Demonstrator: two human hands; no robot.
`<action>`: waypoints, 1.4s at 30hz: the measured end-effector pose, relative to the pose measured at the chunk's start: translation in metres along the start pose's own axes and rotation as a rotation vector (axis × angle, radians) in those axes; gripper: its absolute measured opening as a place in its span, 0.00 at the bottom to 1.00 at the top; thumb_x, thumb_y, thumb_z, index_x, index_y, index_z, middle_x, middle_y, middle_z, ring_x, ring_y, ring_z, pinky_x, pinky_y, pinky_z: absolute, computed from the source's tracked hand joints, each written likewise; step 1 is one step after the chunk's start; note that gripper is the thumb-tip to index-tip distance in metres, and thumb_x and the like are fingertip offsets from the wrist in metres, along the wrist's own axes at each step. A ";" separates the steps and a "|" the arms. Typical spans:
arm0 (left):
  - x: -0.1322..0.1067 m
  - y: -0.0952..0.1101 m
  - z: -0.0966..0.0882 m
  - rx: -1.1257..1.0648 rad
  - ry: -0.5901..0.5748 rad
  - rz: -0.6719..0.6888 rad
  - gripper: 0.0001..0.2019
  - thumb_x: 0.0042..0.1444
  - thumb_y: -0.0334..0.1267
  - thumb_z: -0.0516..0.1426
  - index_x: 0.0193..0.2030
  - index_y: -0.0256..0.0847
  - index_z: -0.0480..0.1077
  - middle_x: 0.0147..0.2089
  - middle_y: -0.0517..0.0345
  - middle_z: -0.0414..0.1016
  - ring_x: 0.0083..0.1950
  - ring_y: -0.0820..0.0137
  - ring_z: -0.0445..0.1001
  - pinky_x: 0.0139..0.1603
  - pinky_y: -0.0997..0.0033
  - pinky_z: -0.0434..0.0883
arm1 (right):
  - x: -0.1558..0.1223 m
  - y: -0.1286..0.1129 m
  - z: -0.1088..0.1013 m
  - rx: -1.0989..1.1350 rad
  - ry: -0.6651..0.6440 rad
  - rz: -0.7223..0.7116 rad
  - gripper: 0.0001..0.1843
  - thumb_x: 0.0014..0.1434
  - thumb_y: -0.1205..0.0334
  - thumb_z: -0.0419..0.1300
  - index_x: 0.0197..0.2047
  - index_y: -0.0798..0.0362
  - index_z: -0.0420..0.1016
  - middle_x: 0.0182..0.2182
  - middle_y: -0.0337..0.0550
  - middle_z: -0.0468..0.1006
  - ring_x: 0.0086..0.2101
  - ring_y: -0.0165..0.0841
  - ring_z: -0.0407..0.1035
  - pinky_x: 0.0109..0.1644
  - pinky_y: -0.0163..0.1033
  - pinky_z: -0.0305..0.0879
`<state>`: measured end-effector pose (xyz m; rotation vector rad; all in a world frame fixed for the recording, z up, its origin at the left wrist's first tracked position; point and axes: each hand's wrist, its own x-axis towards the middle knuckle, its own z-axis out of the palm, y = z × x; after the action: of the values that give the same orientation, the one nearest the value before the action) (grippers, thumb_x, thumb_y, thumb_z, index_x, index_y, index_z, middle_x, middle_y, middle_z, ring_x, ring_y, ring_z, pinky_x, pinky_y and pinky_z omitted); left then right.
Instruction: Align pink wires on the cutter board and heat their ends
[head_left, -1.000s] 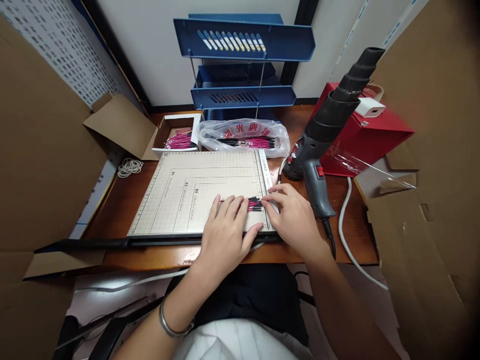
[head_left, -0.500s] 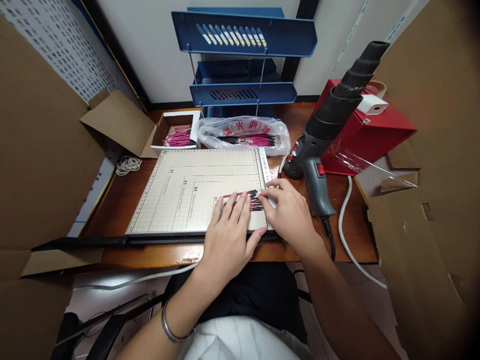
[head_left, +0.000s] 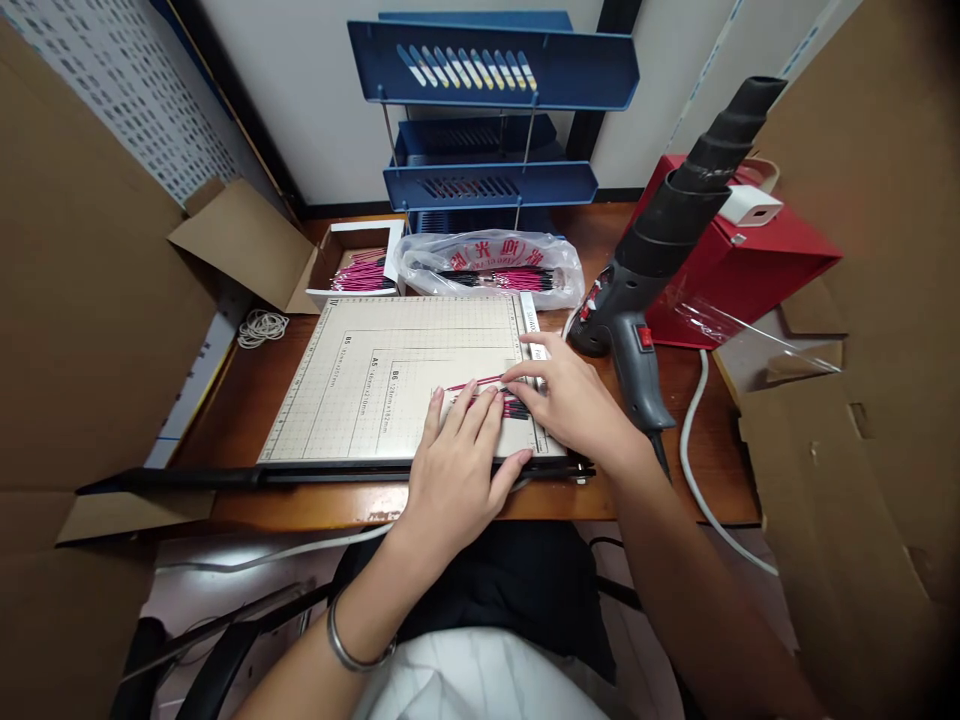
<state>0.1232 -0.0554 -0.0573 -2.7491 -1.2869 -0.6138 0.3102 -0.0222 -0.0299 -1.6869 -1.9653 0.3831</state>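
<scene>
A paper trimmer (head_left: 322,400) with a printed grid lies on the wooden desk. On its right part are several thin pink wire-like pieces (head_left: 517,409) with black ends. My left hand (head_left: 456,455) rests flat on them, fingers stretched out, covering their middles. Above those fingertips, my right hand (head_left: 574,395) pinches with thumb and index finger near the black end of a single pink piece (head_left: 477,382), the uppermost one. Its other fingers are spread toward the trimmer's metal edge strip.
Behind the trimmer sit a white box (head_left: 396,245) and a clear plastic bag (head_left: 420,262), both holding pink pieces. A blue tray rack (head_left: 487,185) rises behind them. To the right stand a heat gun (head_left: 634,290) and a red box (head_left: 787,270). The trimmer's black handle (head_left: 172,480) extends left.
My right hand has shifted slightly up and left, its fingertips now over the uppermost pink piece. My left hand stays flat on the others. The camera view has shifted a little.
</scene>
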 end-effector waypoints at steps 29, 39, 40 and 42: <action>0.004 0.001 -0.002 0.008 -0.043 0.019 0.27 0.73 0.50 0.48 0.70 0.35 0.65 0.73 0.48 0.64 0.75 0.53 0.61 0.78 0.39 0.49 | -0.010 0.011 -0.009 0.032 -0.027 -0.021 0.06 0.63 0.59 0.64 0.37 0.47 0.84 0.63 0.45 0.71 0.58 0.45 0.72 0.64 0.54 0.67; 0.004 0.007 0.003 0.036 -0.038 0.016 0.31 0.73 0.53 0.46 0.72 0.30 0.61 0.75 0.45 0.60 0.76 0.54 0.59 0.78 0.42 0.50 | -0.022 0.013 -0.009 0.023 0.061 0.010 0.07 0.64 0.62 0.62 0.39 0.46 0.84 0.61 0.44 0.74 0.53 0.44 0.74 0.61 0.57 0.68; 0.004 0.011 0.005 0.038 -0.042 0.005 0.32 0.73 0.54 0.46 0.72 0.29 0.61 0.75 0.43 0.60 0.76 0.53 0.58 0.78 0.42 0.51 | -0.025 0.012 -0.010 0.027 0.070 0.023 0.07 0.63 0.61 0.62 0.39 0.46 0.83 0.61 0.44 0.74 0.50 0.43 0.76 0.59 0.57 0.69; 0.003 0.017 0.007 0.039 -0.047 -0.016 0.34 0.72 0.55 0.46 0.72 0.27 0.61 0.75 0.40 0.58 0.76 0.52 0.58 0.77 0.43 0.53 | -0.031 0.010 -0.012 0.028 0.071 0.058 0.06 0.62 0.61 0.63 0.38 0.46 0.83 0.61 0.43 0.74 0.40 0.38 0.78 0.56 0.56 0.72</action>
<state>0.1402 -0.0628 -0.0603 -2.7401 -1.3169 -0.5232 0.3277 -0.0518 -0.0309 -1.7185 -1.8552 0.3648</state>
